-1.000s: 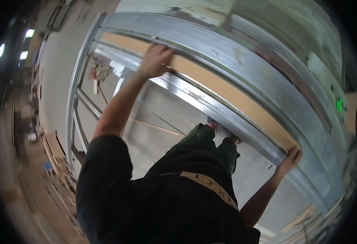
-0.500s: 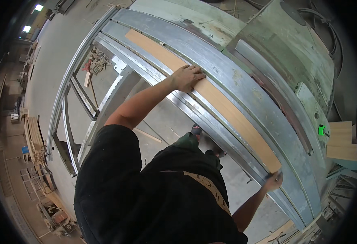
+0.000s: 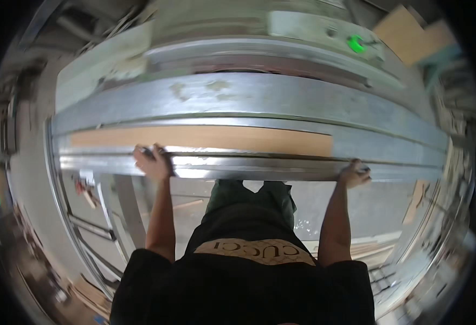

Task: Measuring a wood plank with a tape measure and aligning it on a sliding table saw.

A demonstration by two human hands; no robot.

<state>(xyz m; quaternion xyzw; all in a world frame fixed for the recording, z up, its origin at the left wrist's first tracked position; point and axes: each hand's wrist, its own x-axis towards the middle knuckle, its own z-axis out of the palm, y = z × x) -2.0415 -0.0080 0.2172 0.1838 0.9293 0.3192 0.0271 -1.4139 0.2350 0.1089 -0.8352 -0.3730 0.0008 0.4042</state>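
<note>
A long, flat wooden board (image 3: 211, 139) lies lengthwise on the metal sliding table (image 3: 259, 89), left of its right end. My left hand (image 3: 154, 164) reaches to the board's near edge. Its fingers are apart, with the fingertips at the wood and the rail below it. Beyond the board's right end, my right hand (image 3: 355, 173) has its fingers curled over the near metal rail (image 3: 259, 167). Both hands are a little blurred, and neither lifts the board.
Behind the sliding table stands a pale green machine body (image 3: 297, 24) with a lit green knob (image 3: 356, 44). Wooden panels (image 3: 406, 35) lie at the far right. A metal side frame (image 3: 59, 184) extends at the left, and timber strips (image 3: 376, 246) lie on the floor at the right.
My view has swung round, so the table now runs across it. My left hand has shifted from the board's top to its near edge; my right hand has left the board's end corner.
</note>
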